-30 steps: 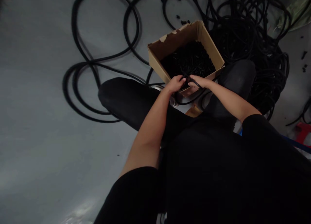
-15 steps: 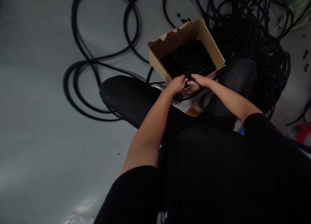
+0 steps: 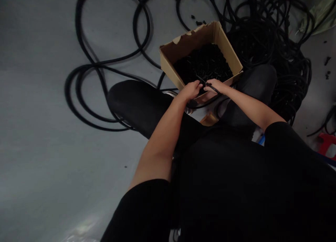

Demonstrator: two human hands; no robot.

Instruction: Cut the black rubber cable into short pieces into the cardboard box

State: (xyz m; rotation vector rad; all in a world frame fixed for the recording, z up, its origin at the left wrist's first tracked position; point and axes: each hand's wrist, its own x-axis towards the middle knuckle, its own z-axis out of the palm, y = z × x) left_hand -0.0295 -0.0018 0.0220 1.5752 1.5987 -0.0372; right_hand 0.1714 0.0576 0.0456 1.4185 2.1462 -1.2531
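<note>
black cable point(image 3: 214, 89) — gripped in right hand point(image 3: 217, 85), left hand point(image 3: 192, 90) beside it, grip unclear

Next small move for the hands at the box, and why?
I'd probably have the left hand steady the slim black length: it slants across the right hand, its far end pokes out over the black pieces in the cardboard box, and the left hand is close beside it. Whether they already touch isn't clear.

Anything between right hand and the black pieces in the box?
No barrier visible: the box is open on top and the right hand appears over its near rim. A thin black length at the fingers overlaps some black pieces.
</note>
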